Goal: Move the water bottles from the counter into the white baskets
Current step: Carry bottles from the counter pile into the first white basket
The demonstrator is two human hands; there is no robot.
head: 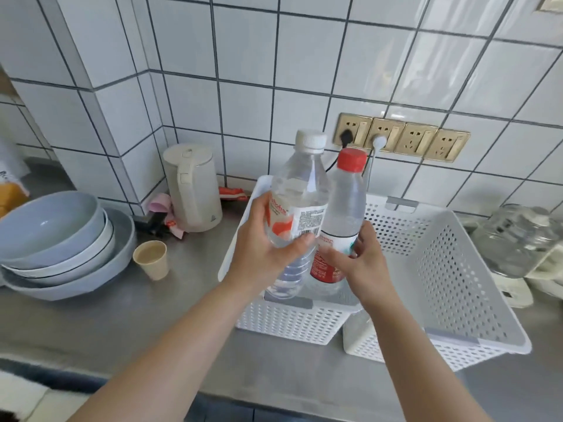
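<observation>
My left hand (264,251) grips a clear water bottle with a white cap (297,190) around its labelled middle. Right beside it, my right hand (362,263) holds a second clear bottle with a red cap (345,202) at its lower label. Both bottles are upright and touch each other, held above the left white basket (292,322). A second white perforated basket (451,287) stands to its right, tilted, and looks empty.
Stacked grey-blue bowls (58,242) and a small beige cup (151,258) sit on the steel counter at left. A cream kettle (193,187) stands against the tiled wall. Glass jars (518,242) are at right, wall sockets (402,137) behind the baskets.
</observation>
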